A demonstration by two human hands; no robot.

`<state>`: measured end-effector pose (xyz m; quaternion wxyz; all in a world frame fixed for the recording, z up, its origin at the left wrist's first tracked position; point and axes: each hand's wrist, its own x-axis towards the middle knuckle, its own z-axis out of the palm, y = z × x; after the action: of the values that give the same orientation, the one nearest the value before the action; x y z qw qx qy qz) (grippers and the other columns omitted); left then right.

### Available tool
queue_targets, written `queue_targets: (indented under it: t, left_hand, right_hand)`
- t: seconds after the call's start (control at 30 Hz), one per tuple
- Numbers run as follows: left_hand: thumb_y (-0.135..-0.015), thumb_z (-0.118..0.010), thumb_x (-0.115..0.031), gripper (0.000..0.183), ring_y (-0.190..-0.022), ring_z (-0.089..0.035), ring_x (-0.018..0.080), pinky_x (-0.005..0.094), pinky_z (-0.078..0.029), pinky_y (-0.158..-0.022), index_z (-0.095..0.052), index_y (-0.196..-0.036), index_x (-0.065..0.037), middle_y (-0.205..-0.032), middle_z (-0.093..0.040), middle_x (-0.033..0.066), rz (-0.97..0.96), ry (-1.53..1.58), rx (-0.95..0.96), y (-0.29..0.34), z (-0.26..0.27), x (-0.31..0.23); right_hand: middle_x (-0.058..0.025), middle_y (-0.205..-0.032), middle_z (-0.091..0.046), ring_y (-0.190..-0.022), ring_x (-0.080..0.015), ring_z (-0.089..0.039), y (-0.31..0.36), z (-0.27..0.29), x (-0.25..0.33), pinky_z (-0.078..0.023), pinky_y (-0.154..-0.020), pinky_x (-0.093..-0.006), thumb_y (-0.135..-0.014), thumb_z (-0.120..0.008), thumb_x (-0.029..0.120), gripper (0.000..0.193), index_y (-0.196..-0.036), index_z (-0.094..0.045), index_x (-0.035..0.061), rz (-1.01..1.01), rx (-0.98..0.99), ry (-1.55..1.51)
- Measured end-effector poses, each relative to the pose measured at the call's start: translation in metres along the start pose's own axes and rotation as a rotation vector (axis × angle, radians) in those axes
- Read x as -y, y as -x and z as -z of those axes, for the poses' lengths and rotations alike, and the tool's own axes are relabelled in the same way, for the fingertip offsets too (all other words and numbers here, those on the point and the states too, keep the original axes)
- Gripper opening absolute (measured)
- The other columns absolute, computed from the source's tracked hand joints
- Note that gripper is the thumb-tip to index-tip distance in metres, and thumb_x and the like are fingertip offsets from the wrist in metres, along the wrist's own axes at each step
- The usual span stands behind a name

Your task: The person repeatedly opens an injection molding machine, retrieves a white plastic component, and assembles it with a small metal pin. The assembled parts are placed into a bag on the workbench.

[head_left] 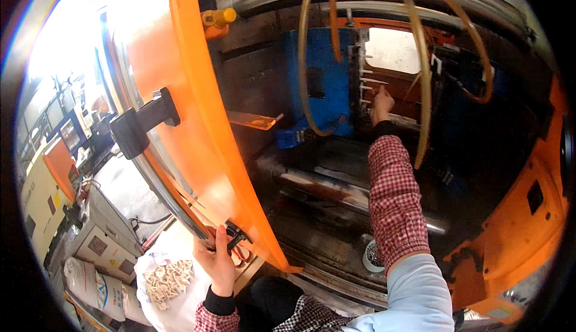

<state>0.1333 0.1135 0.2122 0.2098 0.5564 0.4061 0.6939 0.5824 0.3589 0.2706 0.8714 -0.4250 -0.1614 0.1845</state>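
Note:
My right hand (382, 104) reaches deep into an injection moulding machine, its fingers closed in a pinch at a column of thin white plastic parts (365, 87). These parts stick out sideways from the dark mould face beside a blue mould plate (333, 86). It appears to grip one of them, though the fingertips are small and partly hidden. At the lower left, my left hand (217, 262) is wrapped around the lower end of the long metal door handle (174, 203). Its thumb points up, next to a black bracket (237, 234) on the orange door (207, 122).
Yellowish hoses (422, 92) hang in front of the mould. Below my right arm lies a thick metal tie bar (324, 188); a white cup (373, 256) stands by the sleeve. A white bag of pale small parts (169, 281) sits left of the door, near a grey cabinet (105, 245).

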Motion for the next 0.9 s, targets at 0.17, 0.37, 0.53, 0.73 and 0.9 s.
queue_targets:
  t: [0.17,0.37,0.53,0.73,0.9]
  left_hand:
    - [-0.090,-0.055,-0.009,0.014,-0.058,-0.047,0.0089,0.0231,-0.038,-0.054,-0.048,-0.081,-0.001,-0.068,-0.050,0.0029,0.024,0.035,0.024,-0.003,-0.004,0.006]
    - [-0.089,-0.056,-0.008,0.012,-0.059,-0.048,0.0094,0.0231,-0.039,-0.055,-0.048,-0.089,0.001,-0.071,-0.051,0.0039,0.036,0.069,0.000,-0.003,-0.004,0.009]
    - [-0.088,-0.055,-0.002,0.007,-0.060,-0.048,0.0084,0.0220,-0.040,-0.055,-0.049,-0.089,0.001,-0.070,-0.051,0.0027,0.021,0.062,0.001,-0.004,-0.007,0.005]
    - [-0.087,-0.058,-0.008,0.022,-0.070,-0.053,0.0115,0.0243,-0.045,-0.062,-0.050,-0.105,0.003,-0.085,-0.054,0.0049,0.132,0.149,0.054,-0.004,0.001,0.021]
    - [-0.096,-0.042,-0.018,0.026,-0.096,-0.054,0.0192,0.0328,-0.041,-0.086,-0.046,-0.113,0.002,-0.106,-0.053,0.0110,0.055,0.223,-0.113,0.035,0.041,0.032]
  right_hand:
    - [-0.0119,-0.075,-0.059,-0.067,-0.0207,-0.051,-0.095,0.010,-0.013,-0.040,-0.062,-0.0392,-0.091,-0.054,0.034,0.040,-0.103,-0.058,-0.0036,0.236,0.018,0.030]
    - [-0.0070,-0.074,-0.060,-0.059,-0.0120,-0.053,-0.094,0.009,-0.021,-0.043,-0.051,-0.0276,-0.092,-0.054,0.016,0.022,-0.095,-0.060,-0.0046,0.209,0.073,-0.147]
    - [-0.0115,-0.080,-0.064,-0.063,-0.0183,-0.056,-0.072,0.010,-0.001,-0.044,-0.057,-0.0311,-0.092,-0.054,0.019,0.027,-0.097,-0.062,-0.0067,0.329,-0.145,-0.061]
    - [-0.0137,-0.088,-0.066,-0.074,-0.0173,-0.061,0.131,0.039,0.035,-0.048,-0.066,-0.0294,-0.091,-0.054,0.019,0.025,-0.096,-0.064,-0.0041,0.861,-0.274,0.160]
    - [-0.0157,-0.094,-0.059,-0.077,-0.0218,-0.061,0.386,0.139,0.043,-0.052,-0.067,-0.0303,-0.095,-0.046,0.019,0.025,-0.100,-0.056,-0.0030,0.902,0.263,0.310]
